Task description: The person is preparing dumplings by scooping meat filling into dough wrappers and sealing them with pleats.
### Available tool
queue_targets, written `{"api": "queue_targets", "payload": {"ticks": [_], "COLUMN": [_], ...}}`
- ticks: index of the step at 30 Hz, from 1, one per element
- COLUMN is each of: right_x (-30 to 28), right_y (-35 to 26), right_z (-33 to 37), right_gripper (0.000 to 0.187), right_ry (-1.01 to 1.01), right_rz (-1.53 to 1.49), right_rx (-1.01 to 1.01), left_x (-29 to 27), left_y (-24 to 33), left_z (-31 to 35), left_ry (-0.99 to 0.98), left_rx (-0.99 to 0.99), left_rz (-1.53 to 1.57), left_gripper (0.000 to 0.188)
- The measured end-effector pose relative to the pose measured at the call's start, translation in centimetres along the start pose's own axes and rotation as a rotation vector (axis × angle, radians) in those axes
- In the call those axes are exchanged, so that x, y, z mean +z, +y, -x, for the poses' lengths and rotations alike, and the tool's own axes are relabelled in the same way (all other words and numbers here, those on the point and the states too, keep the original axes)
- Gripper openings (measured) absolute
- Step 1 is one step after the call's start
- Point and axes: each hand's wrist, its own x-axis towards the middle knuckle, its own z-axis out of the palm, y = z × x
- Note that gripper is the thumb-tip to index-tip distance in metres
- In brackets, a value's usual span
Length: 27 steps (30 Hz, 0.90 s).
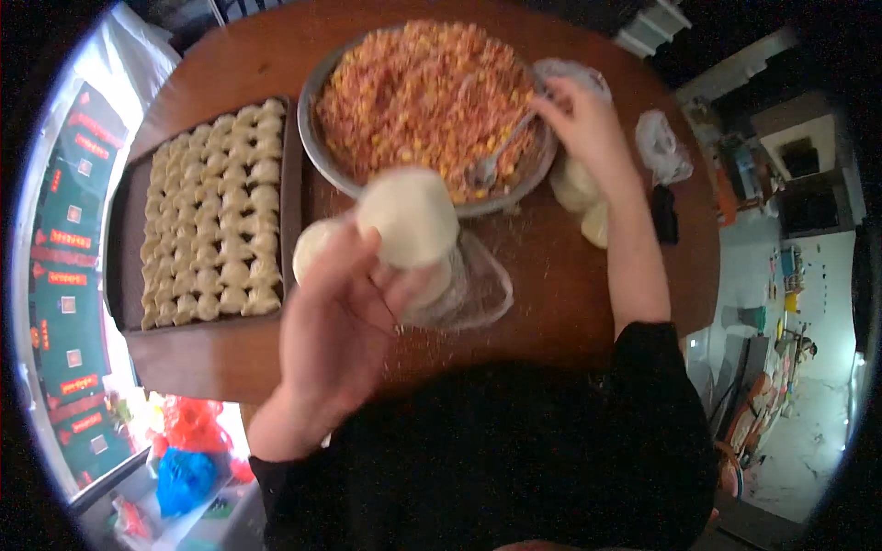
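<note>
My left hand holds a round, pale dough wrapper up on its fingers, near the front rim of a wide metal bowl. Pinched in the fingers of my right hand is the handle of a metal spoon, whose head rests in the bowl. Pinkish minced filling with yellow corn bits fills most of the bowl. More wrappers lie behind and below my left hand, partly hidden by it, beside a clear plastic bag.
Left of the bowl is a dark tray with rows of folded dumplings. Pale dough rounds sit under my right forearm. A crumpled clear bag and a black object lie at the right of the wooden table.
</note>
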Motion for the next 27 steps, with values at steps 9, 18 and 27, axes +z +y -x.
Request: {"api": "queue_targets", "payload": {"ticks": [9, 18, 27], "right_x": [-1.6, -5.0, -4.7], "right_y": [1.2, -3.2, -7.6], "right_z": [0.0, 1.6, 3.6], "right_gripper": [0.03, 0.012, 0.014], "right_ry": [-0.13, -0.21, 0.002], "right_rz": [-0.102, -0.592, -0.6], "right_rx": [-0.087, -0.162, -0.263], "left_x": [-1.0, -0.9, -1.7], "left_y": [2.5, 3.8, 3.4], "left_z": [-3.9, -6.5, -5.4], "left_ry": [-0.137, -0.036, -0.091], "left_rx": [0.028, 0.015, -0.014], "left_rz": [-0.007, -0.082, -0.016], "left_gripper": [0.039, 0.038, 0.04]}}
